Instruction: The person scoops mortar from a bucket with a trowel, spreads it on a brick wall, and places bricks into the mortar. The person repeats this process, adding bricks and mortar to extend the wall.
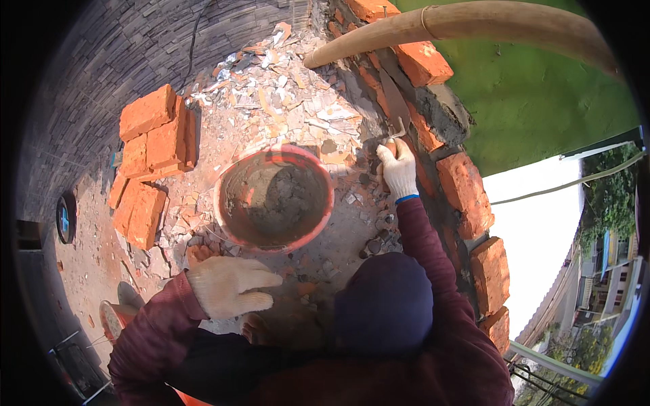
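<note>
Gripping a trowel [395, 101], the right hand [399, 169] is outstretched.

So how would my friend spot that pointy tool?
Find the row of orange bricks curving down the picture's right side. Along its inner edge, the gloved right hand holds the trowel. Unlike those chunky bricks, it is thin, with a tapering blade and a bent metal neck.
</note>
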The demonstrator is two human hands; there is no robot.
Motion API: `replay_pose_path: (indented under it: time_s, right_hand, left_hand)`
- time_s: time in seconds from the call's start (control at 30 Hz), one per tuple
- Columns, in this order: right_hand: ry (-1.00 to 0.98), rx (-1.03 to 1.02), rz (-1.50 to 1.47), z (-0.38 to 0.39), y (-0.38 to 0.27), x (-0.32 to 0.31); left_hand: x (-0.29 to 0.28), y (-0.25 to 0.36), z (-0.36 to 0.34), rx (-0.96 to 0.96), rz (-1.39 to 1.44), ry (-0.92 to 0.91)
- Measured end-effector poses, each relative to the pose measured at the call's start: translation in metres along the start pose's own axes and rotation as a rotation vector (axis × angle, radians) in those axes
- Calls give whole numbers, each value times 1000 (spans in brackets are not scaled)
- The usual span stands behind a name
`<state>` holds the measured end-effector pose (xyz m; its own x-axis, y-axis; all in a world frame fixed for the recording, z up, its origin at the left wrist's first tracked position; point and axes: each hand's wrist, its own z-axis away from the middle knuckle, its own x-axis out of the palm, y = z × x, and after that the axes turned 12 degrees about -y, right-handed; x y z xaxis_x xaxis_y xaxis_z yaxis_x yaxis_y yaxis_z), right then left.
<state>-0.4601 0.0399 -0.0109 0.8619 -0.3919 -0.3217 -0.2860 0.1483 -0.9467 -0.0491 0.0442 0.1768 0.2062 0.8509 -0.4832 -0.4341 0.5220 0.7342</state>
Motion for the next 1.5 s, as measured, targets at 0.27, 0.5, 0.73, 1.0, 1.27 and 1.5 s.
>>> replay_pose_path:
  time_s: [0.27,0.5,0.73,1.0,1.27,1.5]
  right_hand:
    - [92,-137,381,16,-31,-11]
    - [-71,115,-159,42,-107,-38]
    - [77,89,-161,133,-120,-77]
    - [-799,-222,943,102,-185,-62]
    - [-687,-885,1577,34,-178,81]
    - [-889,-441,1601,61,-133,43]
  left_hand:
    - [-13,5,11,89,37,97]
    - [-8,6,20,121,31,83]
    - [-24,1,23,-57,-50,206]
    - [-51,-178,-8,-481,442,742]
    - [-10,-197,-50,-174,887,728]
    - [-35,-113,-88,-196,409,717]
